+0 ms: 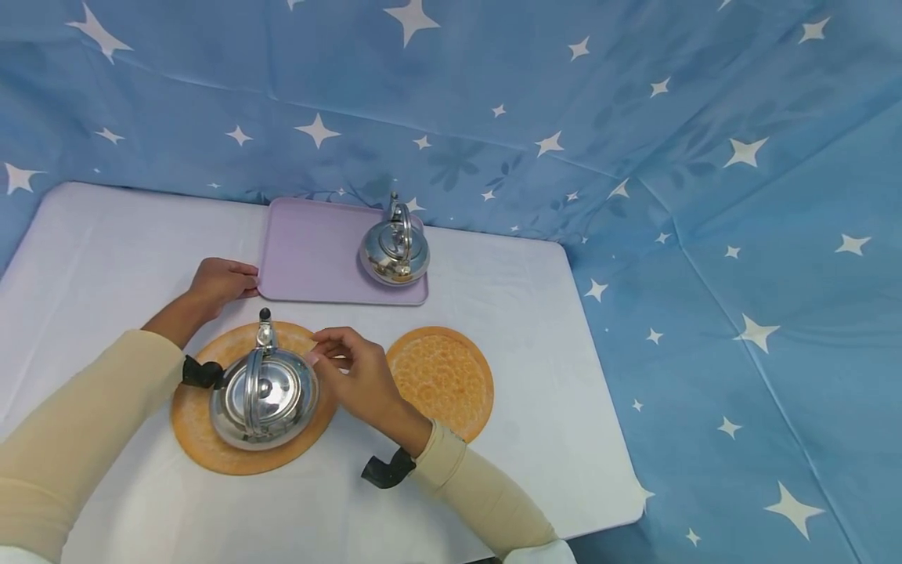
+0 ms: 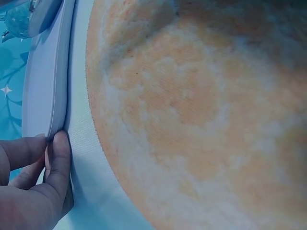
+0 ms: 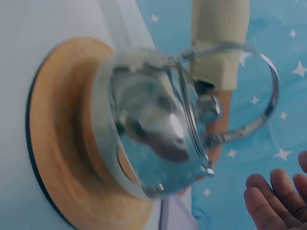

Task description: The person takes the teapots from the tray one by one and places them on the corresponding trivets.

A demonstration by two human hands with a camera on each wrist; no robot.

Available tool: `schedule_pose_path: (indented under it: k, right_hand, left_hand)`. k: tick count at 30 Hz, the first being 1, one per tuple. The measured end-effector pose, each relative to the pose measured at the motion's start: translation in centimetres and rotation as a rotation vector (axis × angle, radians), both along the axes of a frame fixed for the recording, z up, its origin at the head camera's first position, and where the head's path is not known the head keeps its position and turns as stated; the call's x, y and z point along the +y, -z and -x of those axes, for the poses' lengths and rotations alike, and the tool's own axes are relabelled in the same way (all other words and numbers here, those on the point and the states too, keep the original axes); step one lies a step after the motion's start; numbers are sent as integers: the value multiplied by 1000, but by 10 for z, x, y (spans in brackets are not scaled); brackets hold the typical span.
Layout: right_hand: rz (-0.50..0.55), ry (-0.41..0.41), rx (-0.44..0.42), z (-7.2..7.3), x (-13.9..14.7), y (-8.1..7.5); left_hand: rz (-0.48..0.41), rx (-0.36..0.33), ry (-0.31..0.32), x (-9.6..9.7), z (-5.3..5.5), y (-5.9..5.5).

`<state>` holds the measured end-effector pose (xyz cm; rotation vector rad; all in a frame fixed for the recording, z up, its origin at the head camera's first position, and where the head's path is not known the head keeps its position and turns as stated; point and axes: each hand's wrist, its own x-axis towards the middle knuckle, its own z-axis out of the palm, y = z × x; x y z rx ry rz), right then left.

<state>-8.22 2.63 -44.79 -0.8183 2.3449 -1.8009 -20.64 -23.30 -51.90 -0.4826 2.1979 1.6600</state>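
My left hand (image 1: 217, 283) is at the near left corner of a lilac tray (image 1: 317, 251). In the left wrist view its thumb and fingers (image 2: 60, 158) pinch the tray's corner. A shiny metal kettle (image 1: 282, 392) stands on a large round orange mat (image 1: 193, 423), its arched handle up and its black-tipped spout facing away. My right hand (image 1: 362, 376) hovers beside that kettle with its fingers loosely bent and nothing between them. In the right wrist view the fingers (image 3: 268, 201) show apart from the kettle's body.
A second, smaller metal kettle (image 1: 395, 254) sits at the tray's right end. Right of my right hand lies a smaller round orange mat (image 1: 451, 376) with a bumpy pattern. The white table (image 1: 550, 376) backs onto a blue star-patterned cloth (image 1: 493, 70).
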Motion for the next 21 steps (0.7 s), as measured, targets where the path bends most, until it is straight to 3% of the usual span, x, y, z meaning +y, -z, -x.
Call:
schedule_pose_path:
  k: [15,21]
  right_hand:
    - [-43,142,148,48,37,-20]
    - [-16,187,131,50,42,-50]
  left_hand:
    - [2,27,14,-8,0,4]
    - [-2,16,23,-2,-1,4]
